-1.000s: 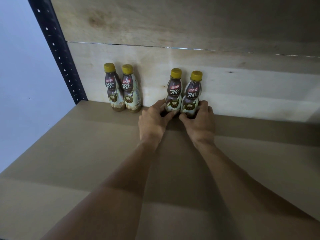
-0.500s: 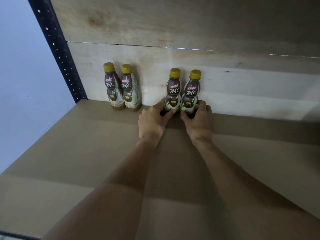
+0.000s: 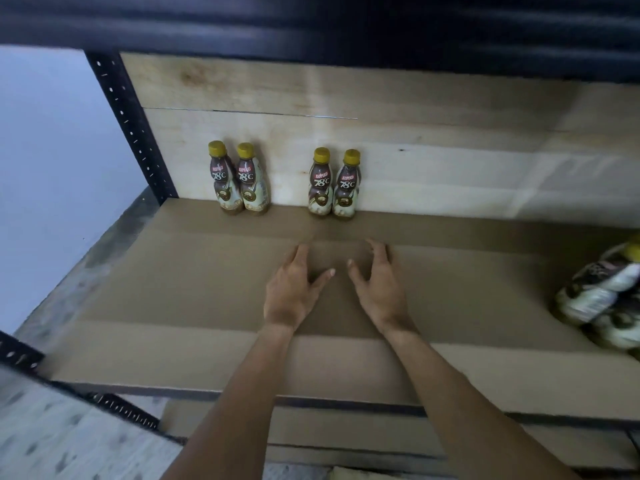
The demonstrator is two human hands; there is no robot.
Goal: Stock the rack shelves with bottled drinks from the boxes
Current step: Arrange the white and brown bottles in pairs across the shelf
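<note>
Two pairs of yellow-capped coffee bottles stand upright against the wooden back panel of the shelf (image 3: 173,271): a left pair (image 3: 238,180) and a right pair (image 3: 334,185). My left hand (image 3: 294,289) and my right hand (image 3: 375,285) hover over the shelf in front of the right pair, apart from the bottles, fingers spread and relaxed, holding nothing. At the right edge lies a blurred bunch of more bottles (image 3: 609,296) on the shelf.
A black perforated upright (image 3: 131,123) marks the rack's left rear corner. A dark shelf beam (image 3: 311,26) runs overhead. Another perforated post (image 3: 20,355) is at the front left. A lower board (image 3: 346,434) shows beneath the shelf edge.
Both hands let go of the right pair of bottles and drew back toward me. The view pulled back, revealing the shelf's front edge and the bunch of bottles at right.
</note>
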